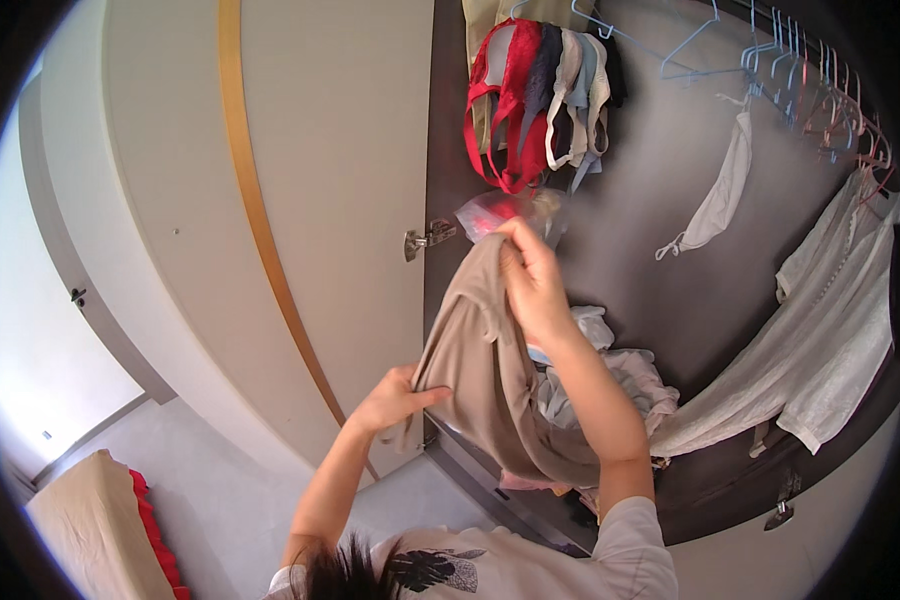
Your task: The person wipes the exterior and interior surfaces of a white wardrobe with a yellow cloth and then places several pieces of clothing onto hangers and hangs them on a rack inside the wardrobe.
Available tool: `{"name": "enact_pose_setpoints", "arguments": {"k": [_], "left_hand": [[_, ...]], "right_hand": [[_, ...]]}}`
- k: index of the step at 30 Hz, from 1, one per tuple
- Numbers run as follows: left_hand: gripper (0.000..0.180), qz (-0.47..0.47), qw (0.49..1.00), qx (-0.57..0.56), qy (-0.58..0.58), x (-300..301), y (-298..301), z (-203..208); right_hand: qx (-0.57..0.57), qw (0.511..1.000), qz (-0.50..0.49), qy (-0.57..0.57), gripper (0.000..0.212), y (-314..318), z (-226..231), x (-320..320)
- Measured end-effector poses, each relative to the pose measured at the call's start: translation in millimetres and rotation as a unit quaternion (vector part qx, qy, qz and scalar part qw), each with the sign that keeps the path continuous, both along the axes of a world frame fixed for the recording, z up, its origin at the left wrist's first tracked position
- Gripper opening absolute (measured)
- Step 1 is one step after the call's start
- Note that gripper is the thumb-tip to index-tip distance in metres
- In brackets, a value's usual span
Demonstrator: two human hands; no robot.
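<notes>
A taupe knit garment (490,370) hangs between my hands in front of the open wardrobe; its exact kind is hard to make out. My right hand (532,285) pinches its upper edge, raised near the wardrobe's middle. Lower and to the left, my left hand (398,400) grips the garment's side, thumb lying over the cloth. Its lower folds drape toward my right forearm. Behind my right hand is a clear plastic bag (485,212) with something red inside. Just above that hang several bras (505,100), the front one red.
Blue wire hangers (690,70) and more hangers line the rail at upper right. A pale mask-like cloth (725,185) and a long white garment (810,320) hang there. Crumpled clothes (635,380) lie at the wardrobe's bottom. The wardrobe door (340,200) stands open on the left.
</notes>
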State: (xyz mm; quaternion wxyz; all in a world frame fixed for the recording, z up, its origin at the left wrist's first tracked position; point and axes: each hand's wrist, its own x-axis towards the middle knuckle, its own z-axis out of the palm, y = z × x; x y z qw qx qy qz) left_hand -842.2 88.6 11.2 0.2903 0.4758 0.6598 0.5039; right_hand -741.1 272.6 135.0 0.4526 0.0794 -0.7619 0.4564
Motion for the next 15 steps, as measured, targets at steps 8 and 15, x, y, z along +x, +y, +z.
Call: {"name": "enact_pose_setpoints", "arguments": {"k": [8, 15], "left_hand": [[0.024, 0.051, 0.998, 0.046, 0.0, -28, -77, 26], [0.022, 0.06, 0.961, 0.18, -0.2, -4, -48, 80]], "right_hand": [[0.269, 0.93, -0.248, 0.022, 0.011, 48, -11, 12], [0.145, 0.966, -0.208, -0.045, 0.012, 60, -4, 20]]}}
